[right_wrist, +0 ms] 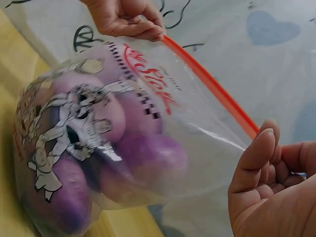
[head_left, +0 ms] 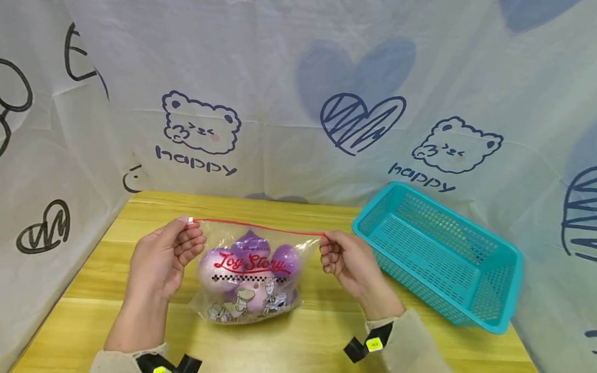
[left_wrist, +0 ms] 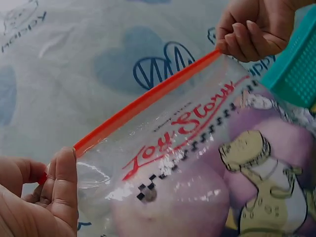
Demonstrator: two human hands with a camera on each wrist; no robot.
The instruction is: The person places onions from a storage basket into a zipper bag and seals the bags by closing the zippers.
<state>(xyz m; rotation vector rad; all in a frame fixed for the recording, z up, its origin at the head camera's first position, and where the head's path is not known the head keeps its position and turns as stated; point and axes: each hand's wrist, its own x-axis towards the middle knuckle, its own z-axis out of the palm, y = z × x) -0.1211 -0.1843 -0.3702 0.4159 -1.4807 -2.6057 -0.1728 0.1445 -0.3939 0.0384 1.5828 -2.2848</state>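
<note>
A clear zip bag with a red top strip and "Toy Story" print hangs between both hands, its lower part close over the wooden table. Several purple and pink rounded items fill its lower part, seen through the printed plastic. My left hand pinches the top left corner, where a small white piece shows at the fingertips. At the opposite corner my right hand pinches the end of the red strip. The strip is stretched nearly straight between the hands.
To the right, a teal plastic basket with perforated walls stands on the yellow wooden table. A white cloth printed with bears and hearts hangs behind the table and along its left side.
</note>
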